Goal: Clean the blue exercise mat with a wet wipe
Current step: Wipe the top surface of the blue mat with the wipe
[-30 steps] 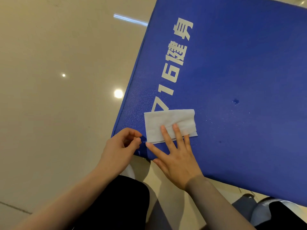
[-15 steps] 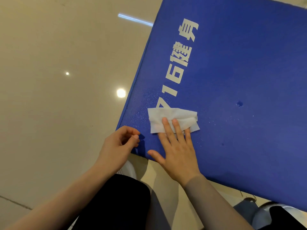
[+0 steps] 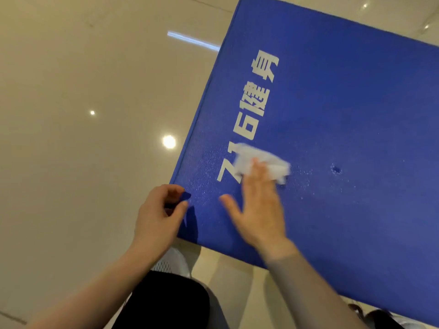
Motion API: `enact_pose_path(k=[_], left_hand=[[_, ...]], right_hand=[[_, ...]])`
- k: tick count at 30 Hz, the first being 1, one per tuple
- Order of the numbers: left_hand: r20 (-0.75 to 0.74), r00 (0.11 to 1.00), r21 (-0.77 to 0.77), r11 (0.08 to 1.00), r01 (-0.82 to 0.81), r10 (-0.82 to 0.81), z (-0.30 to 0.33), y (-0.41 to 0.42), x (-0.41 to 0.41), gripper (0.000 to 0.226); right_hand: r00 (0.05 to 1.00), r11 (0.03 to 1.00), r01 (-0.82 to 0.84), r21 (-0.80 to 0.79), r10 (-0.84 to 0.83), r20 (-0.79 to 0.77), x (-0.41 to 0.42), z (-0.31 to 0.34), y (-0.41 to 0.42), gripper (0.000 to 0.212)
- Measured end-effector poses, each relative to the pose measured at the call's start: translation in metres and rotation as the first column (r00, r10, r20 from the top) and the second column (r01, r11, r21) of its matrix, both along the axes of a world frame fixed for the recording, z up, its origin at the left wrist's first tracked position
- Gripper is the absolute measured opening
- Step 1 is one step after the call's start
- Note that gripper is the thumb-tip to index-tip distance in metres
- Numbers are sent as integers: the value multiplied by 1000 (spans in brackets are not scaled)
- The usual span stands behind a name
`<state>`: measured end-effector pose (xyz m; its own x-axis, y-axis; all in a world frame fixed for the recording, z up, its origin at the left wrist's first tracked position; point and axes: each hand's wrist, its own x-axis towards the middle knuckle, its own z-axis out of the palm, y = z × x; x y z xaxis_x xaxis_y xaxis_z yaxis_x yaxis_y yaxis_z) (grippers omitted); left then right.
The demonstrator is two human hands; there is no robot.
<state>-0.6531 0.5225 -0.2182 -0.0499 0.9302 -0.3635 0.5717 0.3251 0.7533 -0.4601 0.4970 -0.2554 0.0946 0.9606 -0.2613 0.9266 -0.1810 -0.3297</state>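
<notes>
The right hand (image 3: 259, 210) lies flat on the blue exercise mat (image 3: 344, 129), fingers straight and together, the thumb spread out to the side. The fingertips press on the wet wipe (image 3: 259, 160), which is white and crumpled under them. The hand and the wipe are blurred, so I cannot tell the exact folds of the wipe. The wipe sits on the mat near its left edge, covering the lower part of the white printed text (image 3: 256, 100), just beside the digits "7" and "1". Small pale speckles show on the mat around the wipe, and a dark spot (image 3: 336, 169) lies on the mat to the right of the wipe, well apart from it.

The left hand (image 3: 159, 217) is at the near left corner of the mat. Its fingers are curled, and the thumb and the fingers seem to pinch the corner edge of the mat; the contact itself is partly hidden by the fingers.

The mat lies on a glossy beige floor (image 3: 83, 162), which shows round and long light reflections to the left of the mat. Below the near corner of the mat, a dark trouser knee (image 3: 166, 302) and a part of a white mesh shoe (image 3: 171, 262) are visible. At the lower right, below the near edge of the mat, a dark thing shows partly; I cannot tell what it is.
</notes>
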Motion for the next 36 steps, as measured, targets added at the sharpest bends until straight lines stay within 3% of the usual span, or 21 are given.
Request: enact_pose_path(k=[2,5,8,11,13,16,18,19,21,23,25,27,30,33,35,36], left_hand=[[-92,994,100,992,76,-66,-2,5,6,48],[-153,985,42,995,85,-77,-7,21,1,87],[-170,983,31,997,67,-61,-12,31,4,86],[-188,980,89,992,85,-67,-20,44,20,71],[-311,939,106,977,188,-147,-31,50,31,73],[-481,848,104,945,309,-224,-44,48,40,73],[-505,834,110,942,316,-220,-47,47,40,79],[-512,828,97,943,318,-227,-47,48,41,87],[-509,829,70,948,311,-234,-48,49,40,102],[-502,829,43,950,309,-247,-48,51,40,105],[-509,816,16,945,326,-273,-49,50,40,101],[-508,818,15,947,320,-269,-50,50,39,103],[-523,813,38,946,321,-255,-50,51,39,105],[-520,816,51,944,326,-253,-52,51,38,103],[-528,810,56,941,334,-256,-54,51,38,102],[-531,808,58,940,336,-256,-55,51,37,101]], right_hand=[[978,978,-206,23,205,34,-32,-4,7,84],[912,911,-409,51,406,59,-26,-7,32,75],[856,856,-514,52,509,84,10,-7,59,76],[940,941,-336,38,333,75,46,0,88,80],[992,994,-106,-20,107,65,76,5,102,76],[976,975,202,-89,-193,103,114,10,114,76],[968,965,249,-81,-245,63,115,9,119,74],[985,984,172,-53,-170,37,105,9,119,71],[990,991,-131,13,131,-52,71,10,115,70],[901,911,-413,11,410,-139,32,11,110,76],[790,794,-608,-13,603,-108,12,8,115,77],[745,744,-667,30,667,8,15,6,129,72],[854,853,-520,37,520,16,43,8,164,68],[995,995,-100,6,100,9,88,5,200,62],[956,959,283,28,-279,-87,120,5,213,64],[915,919,393,14,-390,-105,130,3,214,65]])
